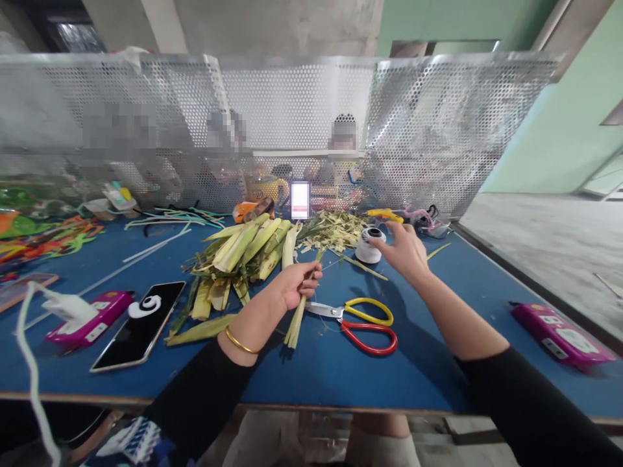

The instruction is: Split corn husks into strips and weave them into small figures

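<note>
Two sleeved forearms reach over the near edge of a blue bench (pixel 311 383), a dark phone (pixel 131 350) to the left and a purple block (pixel 559 334) to the right. Scissors with one yellow and one red handle (pixel 333 312) lie between the arms, blades toward the left hand (pixel 299 285). That hand is curled closed around a slim bundle of husk strips (pixel 294 327), whose loose ends fan out below the fist. A thin thread (pixel 333 264) leads from it toward the white spool (pixel 368 253). Beside the spool the right hand (pixel 407 250) is loosely open, thumb and fingers parted; whether it touches spool or thread I cannot tell.

By my reading, the strips are split and gathered, but no finished binding shows; any turns under the fingers are hidden. Plenty of broad husks (pixel 253 250) remain whole, piled left of the bundle. Farther back lies a heap of shreds (pixel 341 227), apparently already torn or cut, before a perforated metal screen (pixel 292 84).
</note>
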Tool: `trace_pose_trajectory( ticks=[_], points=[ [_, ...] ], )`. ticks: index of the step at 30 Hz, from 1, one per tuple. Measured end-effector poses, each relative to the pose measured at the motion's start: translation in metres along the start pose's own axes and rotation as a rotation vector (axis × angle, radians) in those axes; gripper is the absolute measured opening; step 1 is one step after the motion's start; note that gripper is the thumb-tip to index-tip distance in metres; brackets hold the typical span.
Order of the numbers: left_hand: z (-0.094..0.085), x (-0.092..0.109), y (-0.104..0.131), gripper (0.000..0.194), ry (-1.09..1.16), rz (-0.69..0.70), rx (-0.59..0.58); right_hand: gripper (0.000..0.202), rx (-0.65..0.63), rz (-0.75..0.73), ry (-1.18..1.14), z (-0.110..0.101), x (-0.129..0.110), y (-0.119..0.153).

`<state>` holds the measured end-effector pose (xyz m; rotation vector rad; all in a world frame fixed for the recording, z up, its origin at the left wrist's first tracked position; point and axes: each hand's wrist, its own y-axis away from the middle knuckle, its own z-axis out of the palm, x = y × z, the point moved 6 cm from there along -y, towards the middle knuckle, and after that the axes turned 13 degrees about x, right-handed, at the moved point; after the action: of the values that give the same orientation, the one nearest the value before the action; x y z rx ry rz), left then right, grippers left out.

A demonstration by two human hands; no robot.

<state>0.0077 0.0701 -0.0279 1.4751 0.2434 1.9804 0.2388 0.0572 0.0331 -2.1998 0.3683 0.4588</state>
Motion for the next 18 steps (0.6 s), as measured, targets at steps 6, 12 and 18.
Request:
trace_pose_trajectory(
  ticks=[6,12,18],
  points=[
    [-0.002,0.002,-0.001,0.027,-0.055,0.007,-0.002,0.066,-0.272,-0.041,0.236,0.041,0.001,-0.012],
    [-0.006,0.004,-0.003,0.028,-0.082,0.036,0.052,0.055,-0.247,0.003,0.321,0.024,0.022,-0.017],
    [-0.007,0.005,-0.004,0.028,-0.093,0.073,0.074,0.067,-0.063,-0.028,0.291,-0.016,0.033,-0.011]
  ],
)
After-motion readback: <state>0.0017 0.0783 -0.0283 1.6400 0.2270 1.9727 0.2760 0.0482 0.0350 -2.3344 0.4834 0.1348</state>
